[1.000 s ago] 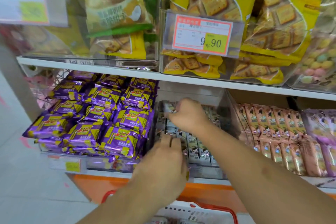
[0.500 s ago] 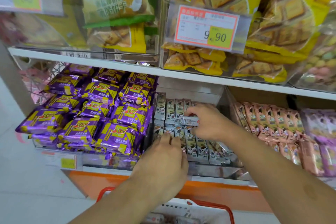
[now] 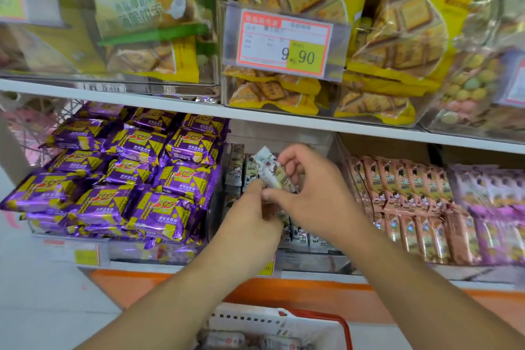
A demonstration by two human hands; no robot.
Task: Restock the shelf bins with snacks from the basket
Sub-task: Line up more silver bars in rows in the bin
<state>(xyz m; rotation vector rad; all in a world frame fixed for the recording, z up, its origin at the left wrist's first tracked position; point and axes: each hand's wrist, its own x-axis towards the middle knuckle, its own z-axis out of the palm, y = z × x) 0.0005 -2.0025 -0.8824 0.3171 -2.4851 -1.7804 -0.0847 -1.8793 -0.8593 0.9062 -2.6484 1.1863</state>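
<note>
Mid-frame, lower shelf: both hands over the clear middle bin [image 3: 335, 150]. Right hand [image 3: 309, 193] curled, thumb and fingers pinching a small whitish snack pack [image 3: 268, 169], tilted, raised just above the rows of like packs [image 3: 237, 169] standing in that bin. Left hand [image 3: 250, 216] touching the same pack at its lower end, fingertips pinched there; how much of the grip is left-hand hard to tell, partly hidden behind its own knuckles. Motion blur on the pack, so print unreadable.

Purple packs [image 3: 136, 179] piled in the bin left of centre, heaped to the rim. Pink packs [image 3: 403, 193] in tidy rows right of centre. Yellow cracker bags [image 3: 397, 23] and a price tag [image 3: 284, 40] reading 9.90 on the upper shelf. Basket [image 3: 318, 321], red rim, bottom centre of frame, directly under the forearms; a few more packs visible inside.

Likely step: seating this pack into the row. Not yet seated.

Risks, judged from here:
- Pack held tilted by its ends; slippery wrapper, so a slip drops it onto the rows or down past the shelf front.
- Pushed in crooked: knocks over neighbouring upright packs, row collapses domino-style.
- Left forearm close to the heaped purple pile; a sideways brush could tip packs over that bin's front.
- Wrong bin possible if placed by feel; the pink rows lie just beside on the right.
</note>
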